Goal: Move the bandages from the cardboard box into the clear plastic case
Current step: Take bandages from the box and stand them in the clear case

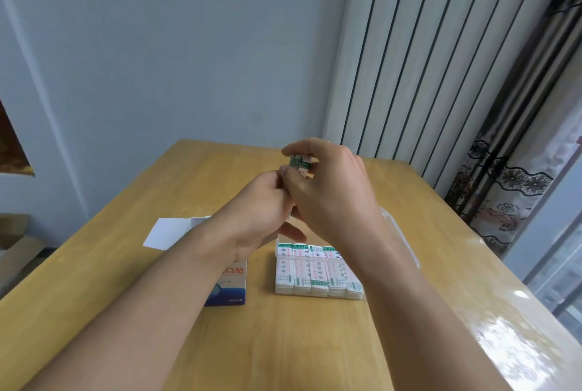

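We found a small stack of white, green-edged bandage strips [299,166] held above the table, pinched by both hands. Our right hand [330,189] curled its fingers over the top of the stack; our left hand [261,201] gripped it from below, fingers curled. Beneath the hands lay the clear plastic case [318,271], open, with rows of white paper-wrapped bandages printed in green and red [315,277] filling it side by side. Its transparent lid [400,230] lay back to the right, partly hidden by the right forearm. Just left of the case stood the white and blue cardboard box [233,283], its white flap [167,231] open toward the far side; the left forearm covered most of it. All rested on the light wooden table [283,343]. A grey wall [189,44] and a patterned curtain [504,186] stood behind.
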Demonstrator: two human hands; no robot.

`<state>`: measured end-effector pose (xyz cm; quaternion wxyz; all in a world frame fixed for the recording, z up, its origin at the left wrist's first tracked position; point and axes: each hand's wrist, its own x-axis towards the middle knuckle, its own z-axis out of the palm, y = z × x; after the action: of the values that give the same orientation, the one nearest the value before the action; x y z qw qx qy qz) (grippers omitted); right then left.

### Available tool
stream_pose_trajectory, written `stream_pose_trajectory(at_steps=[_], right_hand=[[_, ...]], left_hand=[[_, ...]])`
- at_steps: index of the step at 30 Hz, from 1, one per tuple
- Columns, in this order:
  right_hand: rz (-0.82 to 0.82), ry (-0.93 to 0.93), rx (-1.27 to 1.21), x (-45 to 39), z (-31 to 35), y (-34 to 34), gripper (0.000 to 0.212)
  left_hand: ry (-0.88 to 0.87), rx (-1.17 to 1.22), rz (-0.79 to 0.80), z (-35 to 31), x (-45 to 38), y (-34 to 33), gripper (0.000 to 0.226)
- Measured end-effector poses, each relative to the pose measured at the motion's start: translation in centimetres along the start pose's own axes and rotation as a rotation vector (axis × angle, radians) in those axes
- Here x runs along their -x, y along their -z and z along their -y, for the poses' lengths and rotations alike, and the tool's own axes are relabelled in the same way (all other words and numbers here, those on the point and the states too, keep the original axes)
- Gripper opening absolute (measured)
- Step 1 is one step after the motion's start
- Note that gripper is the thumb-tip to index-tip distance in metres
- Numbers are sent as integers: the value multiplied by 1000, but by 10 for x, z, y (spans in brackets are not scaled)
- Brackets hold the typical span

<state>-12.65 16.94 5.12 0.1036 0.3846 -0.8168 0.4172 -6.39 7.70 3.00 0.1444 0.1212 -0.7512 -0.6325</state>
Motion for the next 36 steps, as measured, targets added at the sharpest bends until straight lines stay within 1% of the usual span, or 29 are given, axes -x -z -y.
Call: stream_pose_trajectory(at_steps=[2,5,7,8,9,11,12,13,15,17,19,22,24,26,28,30,33,36], right_hand=[[7,-3,-9,1,2,-2,32],[56,72,-29,2,3,-6,20],[141,141,-33,3,4,-7,30],[149,141,-46,3,5,-7,36],[112,142,-58,2,5,-5,41],[-19,156,-59,0,2,-4,38],[-53,152,-43,0,-1,-3,32],[-33,149,-24,0,0,-7,26],[96,124,38,3,0,-17,17],[267,142,141,7,3,-31,17],[408,146,220,11,9,-41,22],[600,150,338,8,18,-46,24],[645,185,445,3,23,-51,28],[655,193,529,-2,26,-57,35],[657,179,538,-5,27,-60,32],[600,145,449,-8,23,-57,24],[457,141,294,-9,19,-48,14],[391,77,47,-4,16,-44,10]], left_hand=[[-15,-28,-29,1,0,0,26],[-3,-50,-18,2,-1,6,27],[26,-26,15,1,0,15,24],[41,2,25,0,0,22,21],[51,41,9,0,-1,31,17],[65,141,-120,0,-4,51,13],[67,192,-204,1,-7,58,12],[68,256,-289,4,-8,70,12],[88,383,-398,12,-12,84,21],[123,453,-448,21,-15,91,28],[154,472,-456,28,-16,91,30],[159,480,-442,33,-17,91,28],[155,482,-429,35,-18,92,26],[152,480,-410,37,-18,93,24],[143,447,-399,38,-18,93,24],[118,353,-413,39,-18,92,27],[46,138,-480,38,-19,90,39],[-13,-40,-472,35,-16,86,49]])
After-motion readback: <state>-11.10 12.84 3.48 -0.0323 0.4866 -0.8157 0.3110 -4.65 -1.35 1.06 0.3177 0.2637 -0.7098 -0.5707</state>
